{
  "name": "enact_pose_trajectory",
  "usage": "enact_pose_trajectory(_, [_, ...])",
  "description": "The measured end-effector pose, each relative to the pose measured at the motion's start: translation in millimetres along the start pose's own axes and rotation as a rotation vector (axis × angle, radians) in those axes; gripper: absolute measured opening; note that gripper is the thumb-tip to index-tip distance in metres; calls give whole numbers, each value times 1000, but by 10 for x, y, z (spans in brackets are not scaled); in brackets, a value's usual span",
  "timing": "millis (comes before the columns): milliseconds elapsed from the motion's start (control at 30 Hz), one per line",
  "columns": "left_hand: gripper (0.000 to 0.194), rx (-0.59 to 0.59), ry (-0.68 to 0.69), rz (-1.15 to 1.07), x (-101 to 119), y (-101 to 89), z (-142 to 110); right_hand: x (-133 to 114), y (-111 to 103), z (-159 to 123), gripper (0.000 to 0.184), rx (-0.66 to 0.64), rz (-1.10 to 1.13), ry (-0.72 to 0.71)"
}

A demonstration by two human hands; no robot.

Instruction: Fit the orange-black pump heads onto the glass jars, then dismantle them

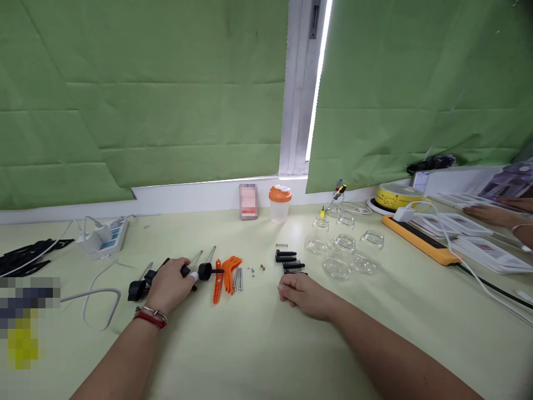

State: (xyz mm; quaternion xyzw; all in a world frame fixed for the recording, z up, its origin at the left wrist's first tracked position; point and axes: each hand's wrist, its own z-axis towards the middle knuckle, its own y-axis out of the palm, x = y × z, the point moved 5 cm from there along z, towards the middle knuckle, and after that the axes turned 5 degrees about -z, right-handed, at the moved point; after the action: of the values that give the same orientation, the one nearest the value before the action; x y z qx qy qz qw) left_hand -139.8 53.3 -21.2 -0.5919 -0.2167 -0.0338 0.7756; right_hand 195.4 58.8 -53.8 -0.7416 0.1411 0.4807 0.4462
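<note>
My left hand [171, 284] curls its fingers over a group of black plastic parts with metal rods [211, 254]; its grip is partly hidden by the hand. Right beside it lie orange plastic pieces [230, 273] and a few silver metal pins [237, 279]. My right hand [306, 295] rests on the table in a loose fist, with nothing showing in it. Just beyond its knuckles are several slim black parts [286, 259], some carrying springs, and a loose spring [282, 245]. Tiny metal bits [252, 272] and brownish bits [262, 267] lie between the hands.
Several clear glass jars [345, 244] stand at right, screwdrivers [339, 190] behind them. An orange-lidded cup [280, 205] and a pink box [249, 202] are at the back. A yellow power strip [420, 240], white trays [491, 250] and another person's hands [489, 214] occupy the right.
</note>
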Motion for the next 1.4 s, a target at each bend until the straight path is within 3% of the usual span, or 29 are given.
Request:
enact_pose_trajectory(133, [41, 128, -51, 17, -6, -172, -3, 25, 4, 14, 34, -1, -7, -4])
enact_pose_trajectory(267, [37, 182, -119, 163, -92, -290, 9, 26, 3, 13, 34, -6, -9, -9])
enact_pose_trajectory(433, [31, 88, -205, 315, -268, -235, 18, 4, 0, 0, 32, -9, -30, 3])
enact_pose_trajectory(600, [21, -37, -167, 368, -345, -125, 3, -16, -5, -8, 31, -14, -51, -5])
enact_pose_trajectory(767, [21, -24, -163, 361, -325, -170, 10, -5, -6, -8, 31, -11, -50, -10])
enact_pose_trajectory(867, [24, 79, -171, 360, -237, -284, 3, 6, -1, -4, 31, -10, -48, -9])
enact_pose_trajectory(967, [30, 228, -90, 331, -74, -400, -36, 24, 8, 9, 31, -12, -40, -9])
enact_pose_trajectory(1200, [30, 598, 279, 66, 306, -492, -288, 76, 26, 39, 30, -5, -38, -31])
enact_pose_trajectory(1300, [35, 601, 427, -25, 431, -449, -405, 62, 37, 39, 27, 33, -103, -46])
enact_pose_trajectory(1400, [55, 459, 503, -170, 567, -358, -506, -19, 31, 43, 17, 182, -270, -121])
